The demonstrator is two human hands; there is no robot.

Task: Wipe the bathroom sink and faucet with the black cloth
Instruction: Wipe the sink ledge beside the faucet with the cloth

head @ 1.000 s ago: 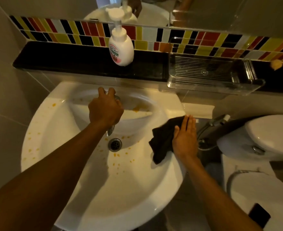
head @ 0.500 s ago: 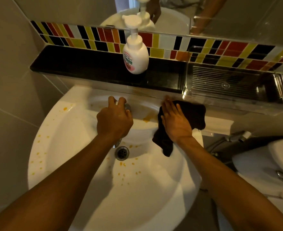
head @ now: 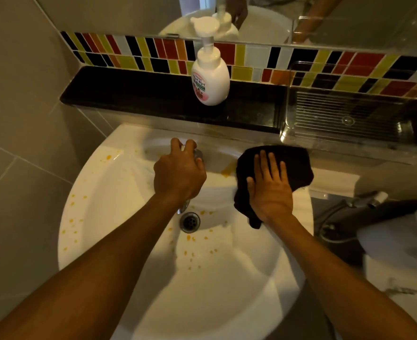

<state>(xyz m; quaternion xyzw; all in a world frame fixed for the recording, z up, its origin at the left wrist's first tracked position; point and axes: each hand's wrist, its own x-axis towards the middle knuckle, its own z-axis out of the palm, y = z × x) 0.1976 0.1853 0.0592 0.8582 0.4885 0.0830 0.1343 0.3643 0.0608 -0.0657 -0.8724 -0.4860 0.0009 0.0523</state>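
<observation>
- Over the back of the sink [head: 109, 212], the left hand [head: 178, 177] sits on the faucet [head: 198, 154], its fingers [head: 175, 146] curled around the metal top; the hand hides most of the faucet, and only a bit of chrome shows beside the knuckles and below the wrist.
- Right of the faucet, the right hand [head: 270, 192] lies flat with fingers spread, pressing the cloth [head: 295, 165] onto the sink's back right rim; it pins the cloth and does not grip it.
- One corner of the cloth hangs down into the basin, below the right wrist.
- Between the faucet and the cloth, an orange smear [head: 227, 173] marks the rim, touching the cloth's left edge.
- Below the faucet, the drain [head: 190, 222] sits in the basin with orange spots [head: 190, 238] scattered round it; more spots run along the rim, well left of the faucet.
- Behind the faucet, a black shelf [head: 129, 94] carries a white soap bottle [head: 211, 79], upright, with a pump top.
- Right of the bottle on the same shelf stands a clear tray [head: 349, 119] with a ribbed floor.
- Behind the shelf runs a band of coloured tiles [head: 153, 55], with a mirror [head: 349, 20] above it.
- Far right of the faucet, a spray hose [head: 337, 212] and part of a white toilet [head: 398, 241] are in view.
</observation>
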